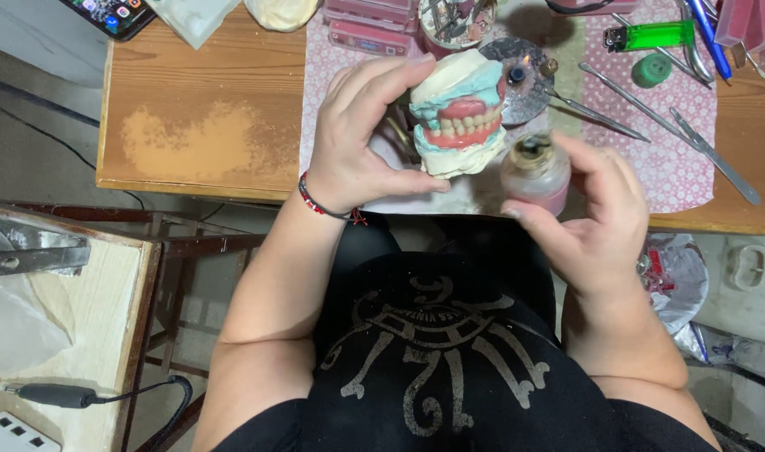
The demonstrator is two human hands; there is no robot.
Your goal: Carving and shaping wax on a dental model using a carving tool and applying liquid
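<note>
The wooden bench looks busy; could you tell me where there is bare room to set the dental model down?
The bare patch is the left part of the wooden bench, between its left edge and the pink patterned cloth. The right side is crowded: metal instruments, a green lighter and a round dish. The left hand holds the dental model; the right hand holds a small bottle.
</note>
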